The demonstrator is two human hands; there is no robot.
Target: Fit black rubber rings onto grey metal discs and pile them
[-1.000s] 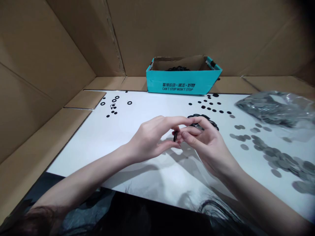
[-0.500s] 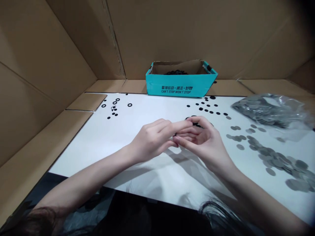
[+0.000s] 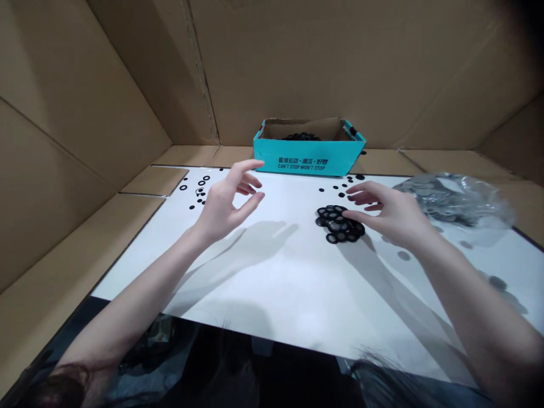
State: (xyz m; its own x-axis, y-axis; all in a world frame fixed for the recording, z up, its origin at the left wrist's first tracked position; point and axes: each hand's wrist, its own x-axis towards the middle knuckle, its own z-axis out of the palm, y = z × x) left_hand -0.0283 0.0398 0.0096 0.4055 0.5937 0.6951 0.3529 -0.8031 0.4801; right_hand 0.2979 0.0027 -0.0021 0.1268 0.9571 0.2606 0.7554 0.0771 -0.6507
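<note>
My left hand (image 3: 227, 198) hovers over the white sheet (image 3: 272, 272), fingers spread and curled loosely, with nothing in it. My right hand (image 3: 389, 211) is stretched out flat with fingers apart, its fingertips at the right edge of a pile of black rings with grey centres (image 3: 339, 224). That pile lies on the sheet between my two hands, closer to the right one. A few loose black rings and dots (image 3: 198, 187) lie just left of my left hand.
A teal cardboard box (image 3: 308, 156) with black parts inside stands at the back. Small black discs (image 3: 340, 185) are scattered in front of it. A clear plastic bag of grey discs (image 3: 457, 197) lies at the right. Cardboard walls enclose the workspace.
My hands, which were pinched together on a small black ring in the middle, have parted: the left moved up and left, the right moved right beside the pile. The view tilted up.
</note>
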